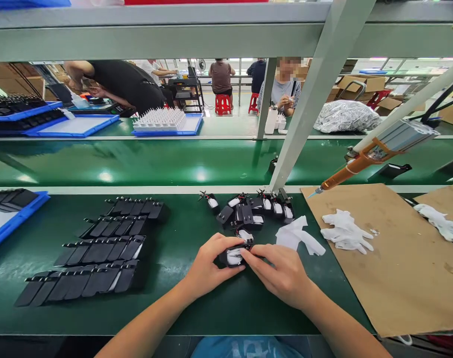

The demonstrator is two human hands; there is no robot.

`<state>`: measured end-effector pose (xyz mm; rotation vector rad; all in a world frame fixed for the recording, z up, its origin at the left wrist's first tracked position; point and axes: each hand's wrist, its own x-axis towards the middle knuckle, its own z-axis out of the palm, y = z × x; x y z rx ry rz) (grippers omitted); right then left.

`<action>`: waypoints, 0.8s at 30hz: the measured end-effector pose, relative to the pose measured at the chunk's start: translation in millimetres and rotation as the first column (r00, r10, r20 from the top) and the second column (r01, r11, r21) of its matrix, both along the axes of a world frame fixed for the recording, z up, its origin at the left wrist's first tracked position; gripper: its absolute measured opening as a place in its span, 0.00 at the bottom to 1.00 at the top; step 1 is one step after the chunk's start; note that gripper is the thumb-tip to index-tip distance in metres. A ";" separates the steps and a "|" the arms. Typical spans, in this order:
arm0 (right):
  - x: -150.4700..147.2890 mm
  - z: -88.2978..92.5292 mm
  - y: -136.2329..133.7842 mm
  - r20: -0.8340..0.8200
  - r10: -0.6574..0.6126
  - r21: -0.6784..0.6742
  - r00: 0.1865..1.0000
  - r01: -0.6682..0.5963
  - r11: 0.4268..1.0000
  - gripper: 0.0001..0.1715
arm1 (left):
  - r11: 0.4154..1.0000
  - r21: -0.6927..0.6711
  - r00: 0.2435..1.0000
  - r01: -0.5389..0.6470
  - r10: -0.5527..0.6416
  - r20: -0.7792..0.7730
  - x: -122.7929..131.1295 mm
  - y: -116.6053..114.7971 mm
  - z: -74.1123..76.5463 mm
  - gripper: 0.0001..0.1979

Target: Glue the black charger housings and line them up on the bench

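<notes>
Near the middle of the green table, my left hand [210,259] is closed around a small black casing [234,256] with a white block inside it. The thumb and fingers grip its front and back edges. My right hand [280,272] is closed too, its fingertips pinching at the casing's right side and white part; what lies right under them is hidden. Just beyond my hands is a loose cluster of similar black casings [245,214], some showing white insides and thin wires. A white cloth or glove [299,236] lies right of the cluster.
Rows of black casings [96,248] lie at the left, beside a blue-edged tray [18,221]. At the right, white gloves [345,231] rest on cardboard [398,278], below a hanging orange-bodied tool [349,171]. A slanted metal post [308,109] stands ahead. Several people work beyond the green conveyor [155,161].
</notes>
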<state>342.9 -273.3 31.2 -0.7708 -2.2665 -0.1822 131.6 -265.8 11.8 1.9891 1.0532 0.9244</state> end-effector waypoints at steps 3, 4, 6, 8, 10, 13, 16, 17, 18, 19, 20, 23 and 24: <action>-0.7 -2.0 0.6 0.002 -0.002 0.009 1.000 0.002 1.000 0.16 | 1.000 -0.001 1.000 0.007 -0.007 -0.005 0.0 -1.1 -0.2 0.23; -0.9 -2.5 0.6 0.002 0.000 0.009 1.000 0.000 1.000 0.16 | 1.000 -0.002 1.000 0.010 -0.010 -0.005 0.2 -1.3 -0.2 0.23; -1.3 -3.0 0.4 0.004 0.004 0.011 1.000 -0.004 1.000 0.15 | 1.000 -0.002 1.000 0.013 -0.013 -0.003 0.5 -1.4 -0.1 0.22; -1.9 -2.8 0.2 0.008 0.003 0.008 1.000 -0.003 1.000 0.15 | 1.000 -0.002 1.000 0.012 -0.012 -0.003 0.8 -1.1 0.0 0.22; -2.5 -2.0 -0.1 0.014 0.002 0.003 1.000 -0.002 1.000 0.16 | 1.000 -0.003 1.000 0.011 -0.011 -0.002 1.0 -0.6 0.2 0.22; -2.9 -0.3 -0.3 0.020 0.011 0.000 1.000 -0.011 1.000 0.15 | 1.000 0.002 1.000 0.009 -0.009 0.005 1.1 0.3 0.3 0.22; -2.0 1.2 -0.3 0.036 0.020 0.000 0.999 -0.020 1.000 0.15 | 1.000 0.010 1.000 0.015 -0.015 0.005 0.7 0.8 -0.4 0.22; -1.4 1.4 -0.2 0.041 0.023 0.002 0.999 -0.023 1.000 0.14 | 1.000 0.009 1.000 0.019 -0.019 0.002 0.6 0.7 -0.8 0.22; -0.6 1.6 -0.1 0.044 0.027 0.004 0.999 -0.027 1.000 0.14 | 1.000 0.005 1.000 0.022 -0.022 -0.001 0.4 0.6 -1.3 0.22; 0.1 1.6 0.1 0.046 0.032 0.005 0.998 -0.032 0.999 0.14 | 1.000 0.002 1.000 0.025 -0.025 -0.002 0.3 0.5 -1.8 0.22; 0.9 1.6 0.3 0.046 0.037 0.002 0.998 -0.037 0.999 0.14 | 1.000 0.000 1.000 0.027 -0.027 -0.002 0.2 0.4 -2.2 0.22; 2.8 1.9 0.8 0.058 0.056 -0.014 0.997 -0.055 0.998 0.14 | 1.000 -0.002 1.000 0.031 -0.031 0.004 0.2 0.4 -2.3 0.22; 3.2 2.2 1.0 0.064 0.063 -0.017 0.996 -0.062 0.998 0.14 | 1.000 -0.006 1.000 0.029 -0.029 0.005 0.2 0.5 -1.9 0.22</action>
